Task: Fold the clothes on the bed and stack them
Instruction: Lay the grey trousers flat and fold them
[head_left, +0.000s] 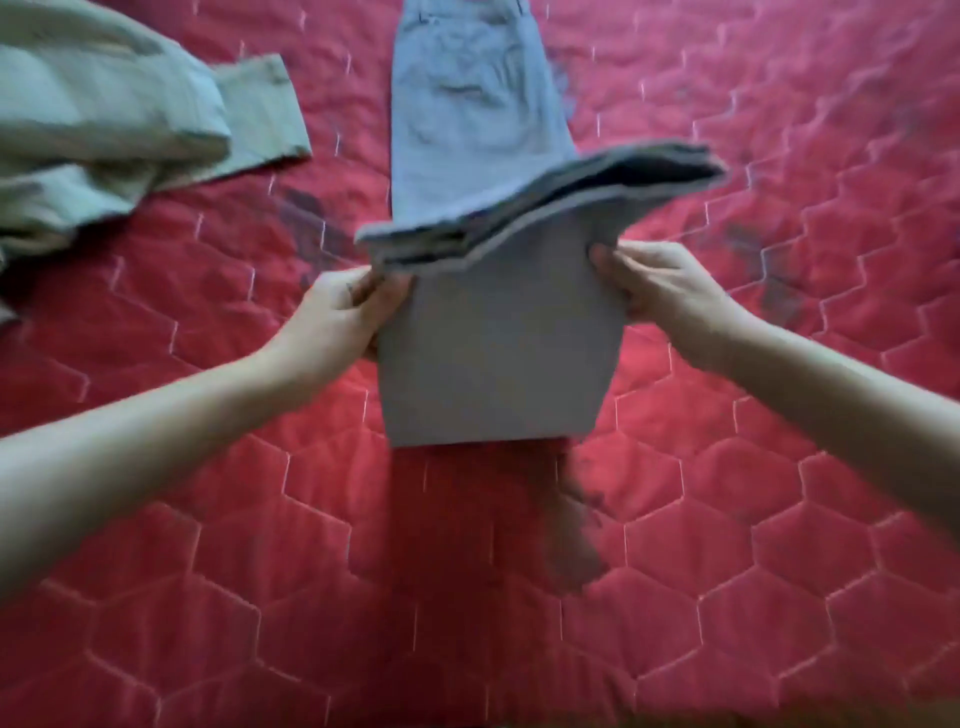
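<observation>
A pair of grey-blue trousers (467, 104) lies lengthwise down the middle of the red quilted bed (727, 519), waistband at the far end. Its leg end (498, 353) is lifted off the quilt and doubled back toward the waist, the hems fanning out above my hands. My left hand (337, 312) pinches the left edge of the raised legs. On the opposite edge, my right hand (660, 291) grips the cloth at the same height. The picture is motion-blurred.
A crumpled pale green garment (104, 119) lies at the far left of the bed. Red hexagon-stitched quilt stretches around the trousers on the near side and to the right.
</observation>
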